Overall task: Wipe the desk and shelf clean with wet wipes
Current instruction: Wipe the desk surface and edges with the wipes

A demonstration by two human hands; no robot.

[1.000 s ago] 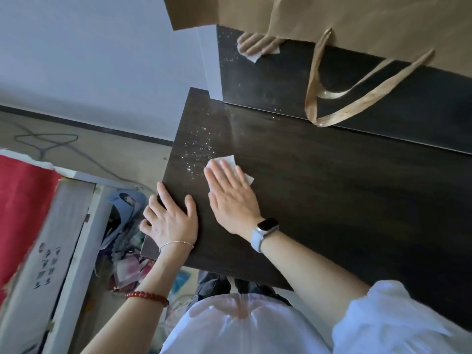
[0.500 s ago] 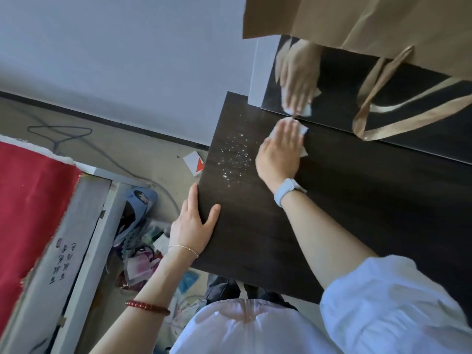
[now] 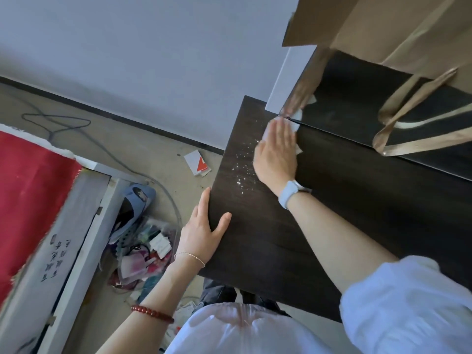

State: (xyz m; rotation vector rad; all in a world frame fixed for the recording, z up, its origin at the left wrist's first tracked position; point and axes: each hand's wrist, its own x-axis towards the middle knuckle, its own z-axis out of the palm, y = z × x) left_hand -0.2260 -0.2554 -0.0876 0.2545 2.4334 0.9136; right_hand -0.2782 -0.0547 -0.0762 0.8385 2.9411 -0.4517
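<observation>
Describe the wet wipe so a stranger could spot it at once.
Find the dark desk and follow it to its far left corner, under the brown paper bag. The right hand presses flat there. The wet wipe is the white sheet peeking from beneath its fingers, beside glinting specks.

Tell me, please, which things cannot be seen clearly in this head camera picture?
- Wet wipe: mostly hidden under the right hand.
- Paper bag: cut off by the top and right edges.
- Left hand: its fingers over the desk edge are hidden.
- Writing on the white board: blurred, unreadable.
</observation>
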